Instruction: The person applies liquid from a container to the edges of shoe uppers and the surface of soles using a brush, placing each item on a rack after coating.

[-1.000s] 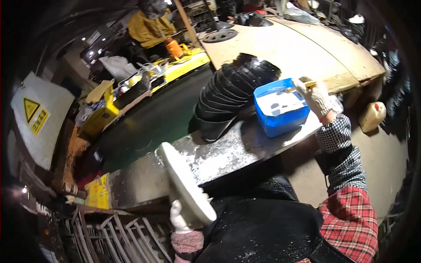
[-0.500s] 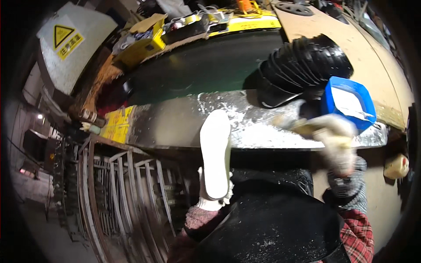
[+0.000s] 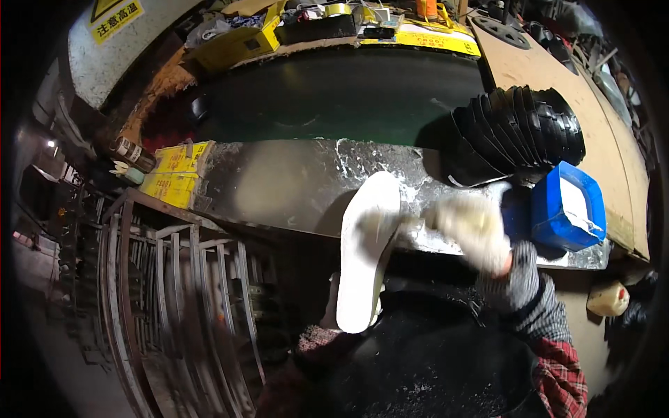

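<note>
A white shoe sole (image 3: pixel 366 268) stands tilted up in front of me, its broad flat face toward me. My left hand (image 3: pixel 330 311), in a pale glove, grips it from below and behind; most of its fingers are hidden. My right hand (image 3: pixel 477 230), gloved and blurred by motion, is closed on a brush (image 3: pixel 410 224) whose tip meets the upper part of the sole. The brush is smeared too, so its bristles are unclear. To the right of that hand, a blue tub (image 3: pixel 552 214) holds something white.
Behind the tub leans a row of black curved shoe parts (image 3: pixel 523 136). The metal-topped bench edge (image 3: pixel 279 184) carries white smears. Yellow cardboard (image 3: pixel 174 174) covers its left end. A metal rack (image 3: pixel 174 292) stands at lower left, and a pale jug (image 3: pixel 608 299) at right.
My right hand has swung left with the brush, from beside the blue tub to the sole. The sole sits slightly farther right in view. My view has shifted too.
</note>
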`<action>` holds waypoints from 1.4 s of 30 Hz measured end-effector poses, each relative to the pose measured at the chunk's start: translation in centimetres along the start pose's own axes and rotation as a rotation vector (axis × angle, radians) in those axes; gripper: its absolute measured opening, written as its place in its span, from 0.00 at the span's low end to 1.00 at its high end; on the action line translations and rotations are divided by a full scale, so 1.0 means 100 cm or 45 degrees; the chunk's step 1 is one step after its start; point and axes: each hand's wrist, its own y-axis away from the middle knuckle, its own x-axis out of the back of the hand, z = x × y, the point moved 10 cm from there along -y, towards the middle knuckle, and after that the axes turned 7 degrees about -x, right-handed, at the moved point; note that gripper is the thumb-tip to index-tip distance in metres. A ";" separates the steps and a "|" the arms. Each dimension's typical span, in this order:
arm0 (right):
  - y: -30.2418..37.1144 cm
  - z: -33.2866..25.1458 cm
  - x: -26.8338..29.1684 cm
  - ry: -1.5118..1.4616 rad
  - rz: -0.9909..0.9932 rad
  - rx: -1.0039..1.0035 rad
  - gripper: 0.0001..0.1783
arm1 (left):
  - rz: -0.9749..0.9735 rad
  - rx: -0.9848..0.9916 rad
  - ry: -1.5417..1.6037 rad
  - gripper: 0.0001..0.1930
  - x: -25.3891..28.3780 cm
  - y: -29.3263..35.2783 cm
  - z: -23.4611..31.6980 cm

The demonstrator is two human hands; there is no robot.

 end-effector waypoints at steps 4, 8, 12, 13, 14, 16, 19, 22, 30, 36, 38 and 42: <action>-0.049 -0.011 0.012 0.127 0.138 0.082 0.15 | 0.208 -0.073 -0.182 0.44 0.006 -0.008 0.008; 0.006 -0.065 -0.069 0.580 -0.413 0.617 0.14 | 0.913 -0.172 0.297 0.51 -0.006 0.002 -0.004; -0.005 -0.021 -0.028 -0.072 -0.168 -0.205 0.12 | 0.091 -0.096 0.116 0.40 -0.041 -0.016 0.000; 0.006 -0.031 -0.037 -0.187 -0.224 -0.028 0.11 | 0.036 -0.065 0.109 0.39 -0.049 -0.020 0.000; 0.020 -0.047 -0.057 0.209 -0.455 -0.015 0.10 | -0.006 -0.073 0.089 0.39 -0.057 -0.015 0.005; 0.054 -0.026 -0.082 -0.228 -0.693 -0.080 0.12 | 0.312 -0.114 0.141 0.36 -0.050 -0.007 0.004; 0.059 -0.019 -0.054 -0.209 -0.627 0.055 0.14 | 0.819 -0.554 0.216 0.34 -0.032 -0.006 0.021; 0.069 0.003 -0.016 -0.254 -0.406 -0.189 0.14 | 0.069 -0.210 -0.133 0.35 -0.032 -0.019 0.015; 0.010 0.126 0.046 -0.679 0.072 -0.393 0.13 | 0.256 -0.027 -0.073 0.54 -0.009 0.004 -0.001; 0.004 -0.002 -0.006 0.795 -0.090 0.458 0.17 | 0.390 -0.159 -0.133 0.41 0.009 0.019 0.018; 0.029 -0.038 -0.041 0.832 -0.250 0.522 0.20 | 0.335 -0.163 -0.110 0.41 0.009 0.021 0.020; 0.022 -0.056 -0.024 0.638 -0.218 0.585 0.20 | -0.068 -0.132 0.110 0.39 -0.040 0.012 0.016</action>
